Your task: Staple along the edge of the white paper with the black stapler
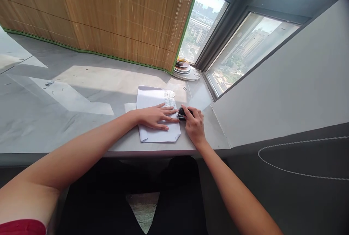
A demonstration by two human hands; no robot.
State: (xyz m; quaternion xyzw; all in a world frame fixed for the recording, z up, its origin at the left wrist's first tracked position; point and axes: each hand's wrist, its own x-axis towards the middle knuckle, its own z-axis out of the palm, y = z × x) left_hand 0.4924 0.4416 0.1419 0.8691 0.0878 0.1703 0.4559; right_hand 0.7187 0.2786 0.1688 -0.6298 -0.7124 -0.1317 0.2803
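White sheets of paper (pixel 151 97) lie on the marble-look sill in front of me, with the lower corners folded or bent. Flat across them rests my left hand (pixel 156 116), its fingers spread and pointing right. A dense patch of staples (pixel 169 98) shows on the paper's upper right part. My right hand (pixel 195 121) is wrapped round a small black stapler (pixel 182 113) at the paper's right edge. The stapler's front end meets the paper close to my left fingertips; whether its jaws are pressed together I cannot tell.
A bamboo blind (pixel 109 17) with green edging hangs behind the sill (pixel 81 137). Stacked plates or discs (pixel 185 69) stand in the corner by the windows. Staple strips (pixel 184 88) lie beyond the paper, and loose staples (pixel 49 83) are scattered at left. A white wall bounds the right side.
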